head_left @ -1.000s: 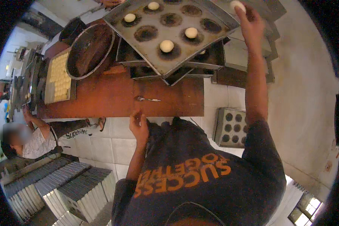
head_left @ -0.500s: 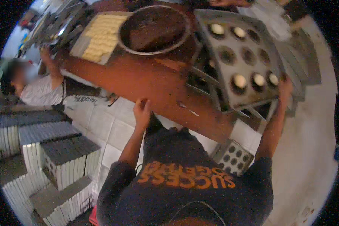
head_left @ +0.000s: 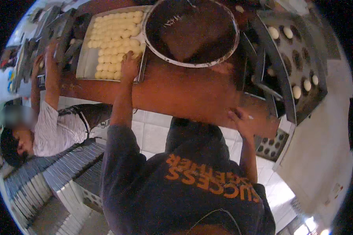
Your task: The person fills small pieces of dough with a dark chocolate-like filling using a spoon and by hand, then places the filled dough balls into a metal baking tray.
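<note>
My left hand (head_left: 130, 67) reaches over the right side of a shallow metal tray (head_left: 91, 73). Its fingers curl round dough at the edge of the rows of pale, round dough balls (head_left: 113, 49). Low at the wooden table's front edge, my right hand (head_left: 243, 122) is closed around something slim, with a small pale tip showing beside the fingers; the hand hides most of it. Right of the table stands a dark baking pan (head_left: 299, 94) with round hollows; several hold a dough ball (head_left: 297, 92) each.
A large round basin (head_left: 192, 64) with a dark inside stands beside the tray. More pans stack under the tilted one. Another person (head_left: 60, 129) works at the left with raised arms near dark pans. Stacked pans (head_left: 31, 188) fill the lower left; another pan (head_left: 271, 147) lies below the table's right end.
My right hand has let go of the pan and come to the table's front edge. My left hand has moved up from the edge onto the dough balls. The view has shifted.
</note>
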Available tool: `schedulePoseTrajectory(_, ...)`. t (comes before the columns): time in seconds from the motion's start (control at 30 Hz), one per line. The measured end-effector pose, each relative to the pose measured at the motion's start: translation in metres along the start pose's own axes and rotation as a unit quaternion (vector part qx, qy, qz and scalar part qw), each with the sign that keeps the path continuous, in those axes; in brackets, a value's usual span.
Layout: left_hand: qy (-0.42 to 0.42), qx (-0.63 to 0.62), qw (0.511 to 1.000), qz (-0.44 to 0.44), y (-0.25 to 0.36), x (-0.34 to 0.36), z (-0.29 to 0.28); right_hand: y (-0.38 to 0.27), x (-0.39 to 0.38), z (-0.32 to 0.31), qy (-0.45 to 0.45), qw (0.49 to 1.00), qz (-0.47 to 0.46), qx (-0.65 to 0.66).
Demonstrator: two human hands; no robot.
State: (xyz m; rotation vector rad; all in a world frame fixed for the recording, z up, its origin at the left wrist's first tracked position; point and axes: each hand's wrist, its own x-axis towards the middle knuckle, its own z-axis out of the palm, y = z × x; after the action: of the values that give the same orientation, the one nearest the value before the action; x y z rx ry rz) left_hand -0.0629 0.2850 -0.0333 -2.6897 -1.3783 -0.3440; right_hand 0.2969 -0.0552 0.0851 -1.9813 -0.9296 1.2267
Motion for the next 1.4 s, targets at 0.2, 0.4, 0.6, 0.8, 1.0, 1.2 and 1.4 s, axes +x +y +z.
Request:
schedulePoseTrajectory(0.2,0.058,-0.005,0.996,-0.061,-0.008,-0.001,0.004,0.049,0.009,0.028,0.067,0.968,-0.099,-0.221)
schedulePoseTrajectory(0.4,0.192,-0.530,0.741,-0.366,-0.004,-0.038,-0.032,0.095,0.007,-0.013,0.198,0.938,-0.023,-0.284)
schedulePoseTrajectory(0.6,0.120,-0.788,0.460,-0.391,0.110,-0.089,-0.109,0.174,0.020,-0.053,0.150,0.889,-0.062,-0.428)
schedulePoseTrajectory(0.8,-0.010,-0.792,0.431,-0.432,0.182,-0.149,-0.096,0.179,0.035,-0.056,0.038,0.895,-0.072,-0.438)
schedulePoseTrajectory(1.0,-0.108,-0.840,0.392,-0.358,0.217,-0.143,-0.118,0.141,0.044,-0.068,0.018,0.869,-0.186,-0.458)
schedulePoseTrajectory(1.2,-0.006,-0.924,0.179,-0.337,0.215,-0.148,-0.101,-0.005,0.057,-0.028,0.052,0.897,-0.365,-0.245)
schedulePoseTrajectory(1.4,-0.109,-0.753,0.529,-0.376,0.184,-0.180,-0.086,-0.121,0.169,0.011,0.212,0.830,-0.448,-0.257)
